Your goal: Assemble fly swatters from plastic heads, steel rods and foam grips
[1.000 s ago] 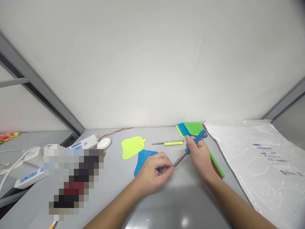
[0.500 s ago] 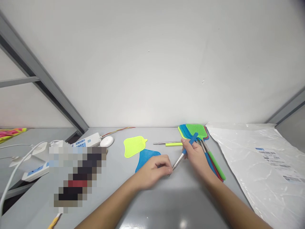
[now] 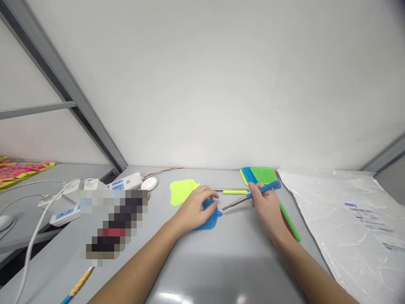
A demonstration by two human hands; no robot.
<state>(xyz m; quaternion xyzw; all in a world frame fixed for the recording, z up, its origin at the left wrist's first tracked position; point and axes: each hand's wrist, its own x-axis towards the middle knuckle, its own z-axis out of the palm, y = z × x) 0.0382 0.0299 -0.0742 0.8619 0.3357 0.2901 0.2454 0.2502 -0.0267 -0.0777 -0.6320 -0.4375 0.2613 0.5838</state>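
Observation:
A blue fly swatter head lies on the grey table under my left hand. My left fingers curl over its mesh with thumb and index apart, and its short neck points right. My right hand grips the blue handle of a telescopic metal rod. The rod's bare tip is close to the neck but apart from it. Behind my left hand is a yellow fly swatter head. A rod with a yellow handle lies between the hands, further back.
Green, blue and other fly swatters are stacked by the wall, with a green handle beside my right wrist. At right lies a white plastic package. Power strips, a white round device and a blurred-out object occupy the left.
My left hand has left the rod's tip and come onto the blue swatter head, whose neck now shows on the right. My right hand has tilted the rod flatter, its tip pointing left.

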